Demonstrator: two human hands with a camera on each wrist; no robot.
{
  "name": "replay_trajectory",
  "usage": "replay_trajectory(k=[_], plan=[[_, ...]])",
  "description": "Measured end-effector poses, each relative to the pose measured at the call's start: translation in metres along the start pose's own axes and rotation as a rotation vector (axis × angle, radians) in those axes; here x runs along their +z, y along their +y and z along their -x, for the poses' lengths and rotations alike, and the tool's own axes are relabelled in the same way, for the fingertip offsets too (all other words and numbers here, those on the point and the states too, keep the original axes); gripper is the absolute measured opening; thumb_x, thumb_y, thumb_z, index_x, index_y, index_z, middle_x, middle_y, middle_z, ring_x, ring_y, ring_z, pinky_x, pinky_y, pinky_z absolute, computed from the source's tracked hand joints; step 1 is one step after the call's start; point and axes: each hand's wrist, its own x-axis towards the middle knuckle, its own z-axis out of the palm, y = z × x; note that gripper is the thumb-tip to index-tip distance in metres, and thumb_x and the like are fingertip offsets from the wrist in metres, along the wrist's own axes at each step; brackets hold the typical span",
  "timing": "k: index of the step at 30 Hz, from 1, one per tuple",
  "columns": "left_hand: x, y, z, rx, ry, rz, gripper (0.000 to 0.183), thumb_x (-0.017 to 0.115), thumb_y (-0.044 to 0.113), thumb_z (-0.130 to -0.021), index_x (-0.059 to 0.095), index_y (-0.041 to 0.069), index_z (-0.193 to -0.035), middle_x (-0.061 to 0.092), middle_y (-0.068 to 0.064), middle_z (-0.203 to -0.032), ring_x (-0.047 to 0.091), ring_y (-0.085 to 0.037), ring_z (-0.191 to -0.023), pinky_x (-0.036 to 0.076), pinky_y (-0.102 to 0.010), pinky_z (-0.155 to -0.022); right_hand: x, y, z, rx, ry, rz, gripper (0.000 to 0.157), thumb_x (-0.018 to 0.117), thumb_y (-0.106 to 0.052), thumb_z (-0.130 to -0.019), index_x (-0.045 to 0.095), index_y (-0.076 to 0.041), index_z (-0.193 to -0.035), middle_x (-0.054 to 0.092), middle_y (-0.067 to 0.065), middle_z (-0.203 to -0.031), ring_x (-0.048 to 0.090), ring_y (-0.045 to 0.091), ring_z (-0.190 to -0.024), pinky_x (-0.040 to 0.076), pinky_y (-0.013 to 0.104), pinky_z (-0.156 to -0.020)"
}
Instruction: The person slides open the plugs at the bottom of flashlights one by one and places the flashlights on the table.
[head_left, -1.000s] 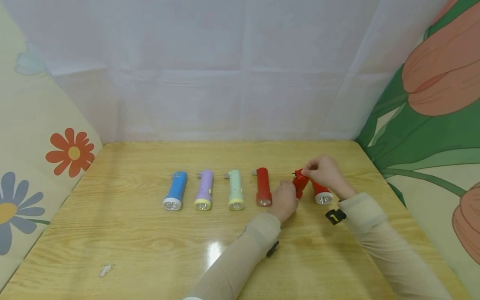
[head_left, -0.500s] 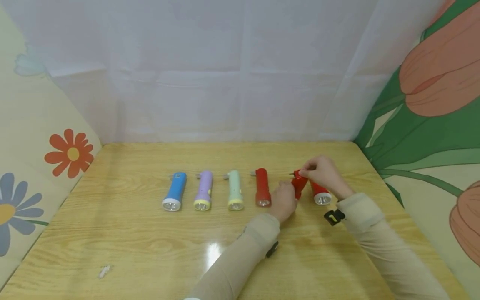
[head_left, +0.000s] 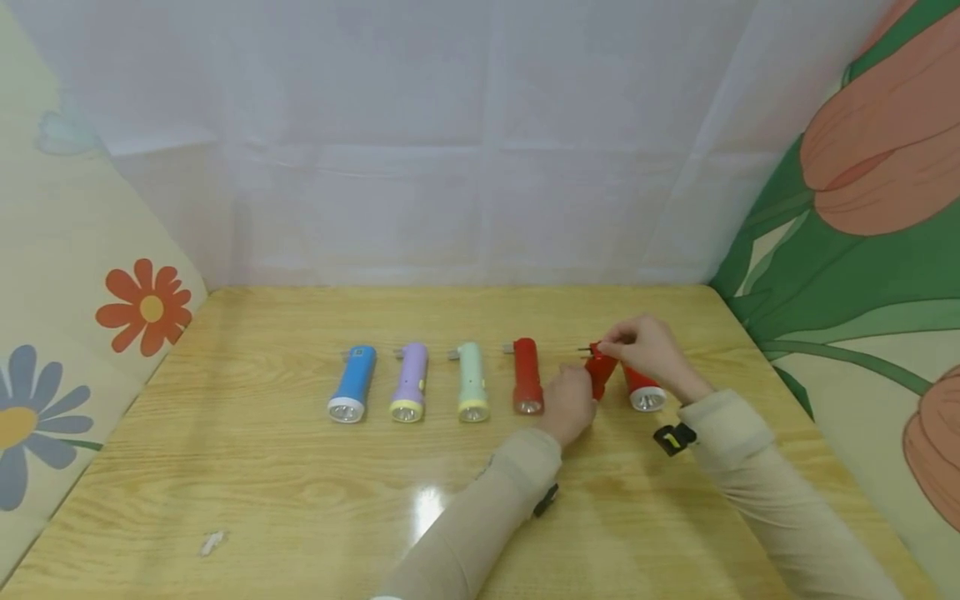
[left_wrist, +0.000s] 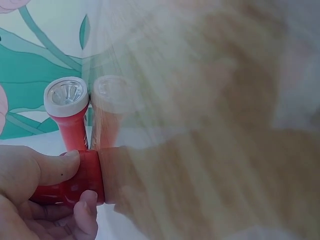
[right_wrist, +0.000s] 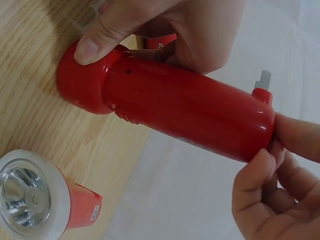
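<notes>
Both hands hold one red flashlight (right_wrist: 185, 105). My left hand (head_left: 568, 402) grips its head end, thumb on the red head in the right wrist view. My right hand (head_left: 651, 352) pinches the tail end, beside the flip-out plug with its metal prongs (right_wrist: 263, 80). In the left wrist view the left thumb and fingers (left_wrist: 45, 172) wrap the red head. Just right of it on the table lies a red flashlight with a white rim (head_left: 645, 392), partly behind the right hand. Left of the hands lies another red flashlight (head_left: 527, 375), its plug folded out.
Further left in the row lie a mint green flashlight (head_left: 472, 379), a purple flashlight (head_left: 411, 379) and a blue flashlight (head_left: 354, 379), plugs out to the left. They rest on a wooden table (head_left: 300, 500). A white cloth (head_left: 465, 208) hangs behind it, with flowered panels at both sides.
The plug prongs on the held red flashlight stick out slightly further to the left than a second ago. Both hands stay almost in place; the other flashlights have not moved.
</notes>
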Motion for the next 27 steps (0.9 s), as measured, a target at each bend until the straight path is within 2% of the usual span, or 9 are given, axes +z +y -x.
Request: replay_trajectory(k=[8, 13, 18, 23, 27], plan=[[-0.0004, 0.0002, -0.0022, 0.012, -0.005, -0.016, 0.031, 0.071, 0.029, -0.078, 0.061, 0.008, -0.099, 0.06, -0.005, -0.089, 0.059, -0.015, -0.072, 0.049, -0.026, -0.059, -0.001, 0.0003, 0.001, -0.071, 0.015, 0.007, 0.01, 0.065, -0.008, -0.082, 0.067, 0.001, -0.086, 0.064, 0.009, -0.079, 0.055, 0.022, -0.072, 0.045, 0.032, -0.064], [0.0006, -0.0002, -0.0029, 0.011, -0.012, -0.032, 0.03, 0.07, 0.026, -0.078, 0.06, 0.008, -0.099, 0.058, -0.004, -0.088, 0.058, -0.015, -0.073, 0.049, -0.026, -0.059, -0.0023, 0.0022, 0.0021, -0.135, 0.03, 0.036, 0.024, 0.071, -0.01, -0.077, 0.065, 0.003, -0.096, 0.064, 0.016, -0.091, 0.057, 0.028, -0.08, 0.046, 0.039, -0.068], [0.0013, -0.0008, -0.006, -0.003, -0.039, -0.043, 0.032, 0.069, 0.027, -0.079, 0.061, 0.008, -0.103, 0.06, -0.007, -0.097, 0.059, -0.016, -0.078, 0.05, -0.027, -0.064, -0.0038, 0.0038, 0.0, -0.201, -0.007, 0.122, 0.035, 0.074, -0.007, -0.073, 0.064, 0.004, -0.104, 0.062, 0.021, -0.103, 0.056, 0.033, -0.087, 0.046, 0.048, -0.075], [0.0037, -0.0005, -0.0063, 0.006, -0.038, -0.057, 0.034, 0.069, 0.028, -0.079, 0.061, 0.007, -0.104, 0.061, -0.007, -0.1, 0.06, -0.016, -0.08, 0.05, -0.028, -0.066, -0.0027, 0.0041, 0.0, -0.216, -0.047, 0.114, 0.033, 0.073, -0.005, -0.074, 0.064, 0.006, -0.103, 0.062, 0.022, -0.102, 0.056, 0.036, -0.093, 0.045, 0.05, -0.079], [0.0049, -0.0003, -0.0044, 0.01, -0.032, -0.047, 0.03, 0.069, 0.027, -0.079, 0.061, 0.008, -0.101, 0.06, -0.006, -0.094, 0.059, -0.015, -0.075, 0.05, -0.027, -0.063, -0.0012, 0.0044, 0.002, -0.234, -0.047, 0.103, 0.032, 0.074, -0.006, -0.074, 0.064, 0.007, -0.102, 0.063, 0.021, -0.098, 0.056, 0.036, -0.093, 0.047, 0.048, -0.077]])
